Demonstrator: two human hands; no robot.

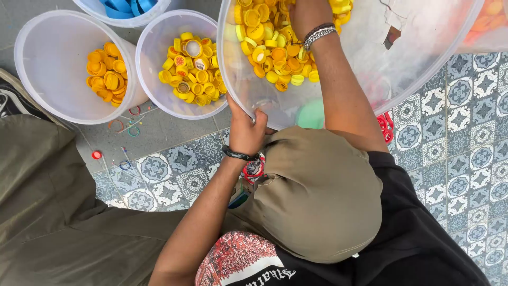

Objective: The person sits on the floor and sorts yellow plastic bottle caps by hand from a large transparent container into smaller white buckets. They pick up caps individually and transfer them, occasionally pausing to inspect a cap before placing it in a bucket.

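Down close, the left hand (246, 130) is curled shut on the near rim of the big see-through tub (370, 69), just past the bent knee in olive trousers (317, 196). The tub is tipped. Its wide mouth points toward the person, and its long side runs from the rim up and away to the top of the view. It rests above the patterned tile floor (465, 148).

Farther in, the right hand (306, 16) is down inside the tub, among a heap of yellow and orange bottle caps (270, 53). Its fingers are hidden in the caps, so I cannot tell if they grip any.

To the left stand two smaller tubs, well apart from the hands. One holds yellow caps (190, 69), and the far one holds orange caps (107, 71). Little plastic rings (129, 124) lie on the grey floor near them.

I think the tub could tip too far if the left hand slips. Then the caps would slide out and roll away over the floor.
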